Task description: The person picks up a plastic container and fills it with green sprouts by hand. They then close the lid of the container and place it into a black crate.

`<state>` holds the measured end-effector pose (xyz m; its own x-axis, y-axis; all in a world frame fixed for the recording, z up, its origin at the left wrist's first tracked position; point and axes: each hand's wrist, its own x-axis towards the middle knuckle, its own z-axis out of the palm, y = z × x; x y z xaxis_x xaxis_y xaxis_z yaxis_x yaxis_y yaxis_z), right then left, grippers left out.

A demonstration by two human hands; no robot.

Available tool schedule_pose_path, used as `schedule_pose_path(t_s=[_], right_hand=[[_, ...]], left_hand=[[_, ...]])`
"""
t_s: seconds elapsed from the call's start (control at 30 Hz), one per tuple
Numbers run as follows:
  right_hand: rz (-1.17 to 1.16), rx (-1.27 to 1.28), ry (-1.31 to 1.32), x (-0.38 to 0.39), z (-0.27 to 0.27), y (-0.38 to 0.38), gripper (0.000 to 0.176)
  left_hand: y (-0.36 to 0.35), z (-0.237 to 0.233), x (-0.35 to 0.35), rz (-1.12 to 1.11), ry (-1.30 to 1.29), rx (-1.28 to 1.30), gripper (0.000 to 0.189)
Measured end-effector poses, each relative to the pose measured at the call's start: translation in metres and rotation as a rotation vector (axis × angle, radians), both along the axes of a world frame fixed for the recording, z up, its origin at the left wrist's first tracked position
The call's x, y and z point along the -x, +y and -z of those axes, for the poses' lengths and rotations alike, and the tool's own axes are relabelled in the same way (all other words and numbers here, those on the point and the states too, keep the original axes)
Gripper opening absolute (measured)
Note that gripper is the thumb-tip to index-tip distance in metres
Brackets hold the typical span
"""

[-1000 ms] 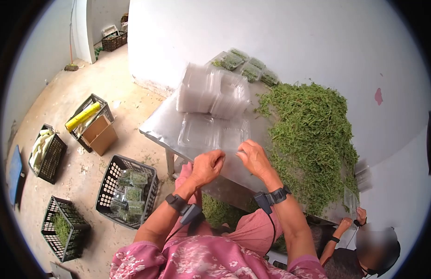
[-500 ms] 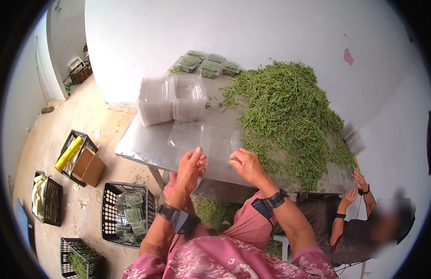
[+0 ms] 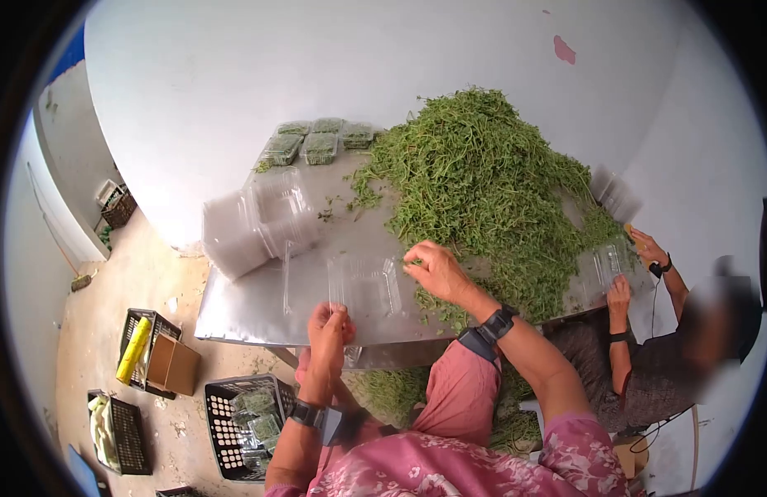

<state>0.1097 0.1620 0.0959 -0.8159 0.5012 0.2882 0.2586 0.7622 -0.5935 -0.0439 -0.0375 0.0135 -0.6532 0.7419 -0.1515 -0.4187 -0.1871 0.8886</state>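
An opened clear plastic container (image 3: 363,286) lies on the metal table in front of me. My left hand (image 3: 327,327) is closed at its front edge, thumb and forefinger appearing to pinch the rim. Just right of the container hovers my right hand (image 3: 440,272), fingers curled together; a speck of green shows by the tips, too small to name. Beyond it rises a large heap of green leafy stems (image 3: 483,182). A stack of nested empty clear containers (image 3: 259,224) stands left of the opened one.
Several filled containers (image 3: 320,147) sit at the table's (image 3: 234,311) back. At right, a co-worker's hands (image 3: 619,290) are beside another clear container (image 3: 607,261). On the floor at left are black crates (image 3: 226,439), one with filled containers, and a cardboard box (image 3: 172,364).
The view has turned, shifting the table. My right hand has moved away from me, nearer the heap. My left hand's fingers have closed at the container's edge. The co-worker's hands have moved apart.
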Motion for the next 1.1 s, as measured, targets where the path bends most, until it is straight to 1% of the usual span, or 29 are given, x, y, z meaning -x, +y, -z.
schedule_pose_path(t_s=[0.07,0.17,0.27,0.3,0.4,0.5,0.6,0.7,0.8,0.9,1.0,1.03,1.1], right_hand=[[0.105,-0.152,-0.023,0.0,0.013,0.034,0.035],[0.247,-0.182,-0.195,0.006,0.015,0.074,0.052],[0.438,-0.246,-0.394,0.019,0.004,0.092,0.066],[0.463,-0.198,-0.431,0.023,0.0,0.098,0.071],[0.488,-0.157,-0.473,0.034,0.004,0.111,0.07],[0.513,-0.182,-0.479,0.046,0.024,0.119,0.058],[0.481,-0.292,-0.544,0.046,0.034,0.128,0.044],[0.39,-0.15,-0.514,0.041,0.035,0.143,0.047],[0.316,-0.097,-0.449,0.023,0.037,0.147,0.043],[0.318,0.121,-0.343,0.0,0.007,0.127,0.042],[0.314,-0.086,0.153,-0.022,0.016,0.128,0.022],[0.33,0.099,0.108,-0.032,0.006,0.128,0.03],[0.264,0.095,0.011,-0.046,0.002,0.126,0.034]], left_hand=[[-0.002,-0.004,-0.003,-0.002,0.019,0.009,0.006],[-0.003,-0.008,-0.003,-0.006,0.049,0.019,0.006],[-0.002,-0.006,-0.004,-0.012,0.068,0.021,0.007],[-0.002,-0.005,-0.004,-0.016,0.075,0.021,0.007],[-0.002,-0.01,-0.006,-0.01,0.074,0.031,0.007],[-0.001,-0.007,-0.004,0.0,0.09,0.042,0.006],[-0.002,-0.007,-0.005,-0.006,0.072,0.047,0.005],[-0.002,-0.011,-0.007,-0.011,0.069,0.055,0.005],[-0.002,-0.011,-0.007,0.001,0.065,0.026,0.006],[-0.002,-0.015,-0.009,-0.002,0.06,0.038,0.006],[-0.002,-0.012,-0.007,0.006,0.088,0.03,0.006],[-0.002,-0.012,-0.007,0.008,0.084,0.029,0.006],[-0.002,-0.013,-0.008,0.014,0.075,0.029,0.007]])
